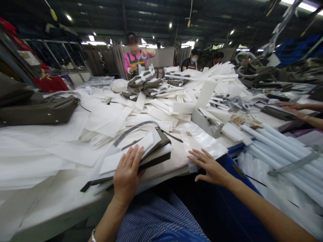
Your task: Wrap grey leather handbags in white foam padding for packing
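A dark olive handbag (165, 141) lies on its side at the near edge of the table, its wrapped handle (133, 129) arching away behind it. White foam sheet (148, 143) covers its upper face. My left hand (127, 174) grips the handbag through the sheet, fingers laid over the top and thumb against the near side. To the right, my right hand (208, 168) is spread with nothing in it, just over the near edge of a clear plastic bag (209, 144). Whether its fingertips touch the plastic I cannot tell.
White sheets (101, 114) are heaped over the table (63, 191). Another dark bag (42, 109) lies left. A grey wrapped piece (207, 122) sits beyond the plastic. White foam rolls (285, 151) fill the right side. A co-worker (137, 58) stands opposite; another person's hands (294, 109) work at right.
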`<state>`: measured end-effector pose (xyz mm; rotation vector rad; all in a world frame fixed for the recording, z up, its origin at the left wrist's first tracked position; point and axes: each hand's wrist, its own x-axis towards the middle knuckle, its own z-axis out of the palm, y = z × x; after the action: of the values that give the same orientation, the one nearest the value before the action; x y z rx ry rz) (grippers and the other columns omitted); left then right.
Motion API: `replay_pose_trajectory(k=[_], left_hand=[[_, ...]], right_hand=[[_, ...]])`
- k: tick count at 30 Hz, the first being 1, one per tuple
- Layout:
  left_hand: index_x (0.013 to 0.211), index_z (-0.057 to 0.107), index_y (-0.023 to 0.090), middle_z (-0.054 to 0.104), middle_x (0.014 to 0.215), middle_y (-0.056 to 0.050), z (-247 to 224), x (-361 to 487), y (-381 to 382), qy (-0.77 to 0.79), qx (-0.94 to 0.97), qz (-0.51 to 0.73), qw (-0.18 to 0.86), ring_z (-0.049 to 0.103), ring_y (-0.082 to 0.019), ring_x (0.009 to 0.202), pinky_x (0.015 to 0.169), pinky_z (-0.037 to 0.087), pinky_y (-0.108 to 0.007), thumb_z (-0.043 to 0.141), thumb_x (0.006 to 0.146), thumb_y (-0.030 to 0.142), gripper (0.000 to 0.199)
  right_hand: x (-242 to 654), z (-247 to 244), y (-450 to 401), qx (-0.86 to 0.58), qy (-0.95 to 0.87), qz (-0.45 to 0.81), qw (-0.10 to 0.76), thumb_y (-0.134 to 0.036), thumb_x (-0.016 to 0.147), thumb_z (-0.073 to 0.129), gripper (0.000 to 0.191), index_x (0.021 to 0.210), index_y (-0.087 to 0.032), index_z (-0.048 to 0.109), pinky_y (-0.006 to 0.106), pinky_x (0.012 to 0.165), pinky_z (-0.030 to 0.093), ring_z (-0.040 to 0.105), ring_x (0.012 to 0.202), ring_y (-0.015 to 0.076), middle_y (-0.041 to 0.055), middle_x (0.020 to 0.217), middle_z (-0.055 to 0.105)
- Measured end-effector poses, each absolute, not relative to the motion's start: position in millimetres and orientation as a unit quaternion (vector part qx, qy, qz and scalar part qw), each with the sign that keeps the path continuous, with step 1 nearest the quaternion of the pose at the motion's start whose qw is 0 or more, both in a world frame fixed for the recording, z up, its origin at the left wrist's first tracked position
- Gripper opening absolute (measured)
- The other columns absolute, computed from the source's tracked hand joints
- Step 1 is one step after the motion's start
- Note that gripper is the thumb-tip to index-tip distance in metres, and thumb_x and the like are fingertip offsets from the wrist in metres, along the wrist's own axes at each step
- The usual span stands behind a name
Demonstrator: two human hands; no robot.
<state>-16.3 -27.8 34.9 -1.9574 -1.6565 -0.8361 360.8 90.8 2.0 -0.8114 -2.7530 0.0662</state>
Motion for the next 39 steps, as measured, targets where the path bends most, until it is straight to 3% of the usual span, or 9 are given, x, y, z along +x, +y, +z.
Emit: replay_pose_trajectory(k=[3,5,11,17,23,29,34,39], left_hand=[[0.158,0.023,0.025,0.045,0.153,-0.009,35.4,-15.9,-27.5,-0.598,-0.710,-0.303,0.215,0.042,-0.030,0.142,0.115,0.036,-0.047,0.054,0.098,0.028,0.068],[0.158,0.022,0.026,0.045,0.153,-0.009,35.2,-16.1,-27.3,-0.596,-0.712,-0.305,0.214,0.042,-0.030,0.141,0.115,0.037,-0.047,0.054,0.098,0.029,0.068],[0.158,0.022,0.027,0.046,0.153,-0.009,35.0,-15.6,-26.9,-0.596,-0.711,-0.307,0.211,0.043,-0.030,0.141,0.115,0.038,-0.048,0.053,0.097,0.029,0.069],[0.158,0.021,0.026,0.046,0.152,-0.009,35.4,-15.6,-26.4,-0.595,-0.711,-0.310,0.209,0.043,-0.031,0.141,0.115,0.038,-0.048,0.053,0.097,0.028,0.069],[0.158,0.022,0.026,0.046,0.153,-0.009,35.1,-16.9,-27.4,-0.595,-0.711,-0.308,0.211,0.043,-0.030,0.141,0.115,0.038,-0.047,0.055,0.097,0.029,0.070],[0.157,0.024,0.026,0.046,0.152,-0.009,34.5,-16.3,-26.5,-0.596,-0.711,-0.307,0.210,0.043,-0.030,0.141,0.115,0.037,-0.047,0.054,0.096,0.028,0.068],[0.158,0.023,0.025,0.047,0.152,-0.009,35.8,-16.7,-25.2,-0.600,-0.706,-0.312,0.210,0.043,-0.030,0.141,0.114,0.038,-0.047,0.054,0.097,0.028,0.068],[0.157,0.024,0.026,0.047,0.152,-0.009,39.6,-17.8,-24.8,-0.609,-0.697,-0.318,0.204,0.044,-0.029,0.140,0.115,0.038,-0.046,0.054,0.096,0.028,0.068]], right_hand=[[369.1,-9.8,85.5,-0.259,-0.948,-0.001,0.184,-0.020,0.096,0.055,0.052,0.146,-0.031,0.047,0.055,0.117,0.031,0.047,0.137,0.0254,0.0064,0.145,0.056],[369.6,-13.3,85.0,-0.260,-0.937,0.005,0.234,-0.013,0.097,0.049,0.043,0.134,-0.032,0.059,0.051,0.115,0.038,0.058,0.127,0.0213,0.0026,0.132,0.066],[355.4,-4.0,88.2,-0.344,-0.879,0.030,0.328,-0.018,0.093,0.054,0.023,0.100,-0.030,0.073,0.049,0.104,0.049,0.072,0.099,0.0212,0.0002,0.102,0.077],[351.5,2.6,97.8,-0.349,-0.889,0.020,0.296,-0.012,0.084,0.056,0.020,0.085,-0.027,0.068,0.048,0.104,0.048,0.070,0.086,0.0209,0.0003,0.089,0.075],[362.3,19.3,98.1,-0.359,-0.886,0.109,0.274,-0.029,0.092,0.058,0.016,0.090,-0.029,0.073,0.048,0.107,0.046,0.071,0.095,0.0222,0.0004,0.099,0.076],[363.6,41.3,101.6,-0.466,-0.788,0.169,0.365,-0.045,0.091,0.060,0.025,0.096,-0.025,0.074,0.045,0.103,0.049,0.068,0.108,0.0278,0.0056,0.114,0.074],[323.8,45.7,78.7,-0.458,-0.779,0.185,0.386,-0.044,0.093,0.058,0.024,0.101,-0.026,0.073,0.045,0.101,0.051,0.068,0.106,0.0274,0.0051,0.108,0.075],[258.2,30.2,32.9,-0.347,-0.818,0.294,0.354,-0.032,0.097,0.052,0.029,0.124,-0.032,0.065,0.044,0.109,0.046,0.061,0.121,0.0249,0.0016,0.125,0.069]])
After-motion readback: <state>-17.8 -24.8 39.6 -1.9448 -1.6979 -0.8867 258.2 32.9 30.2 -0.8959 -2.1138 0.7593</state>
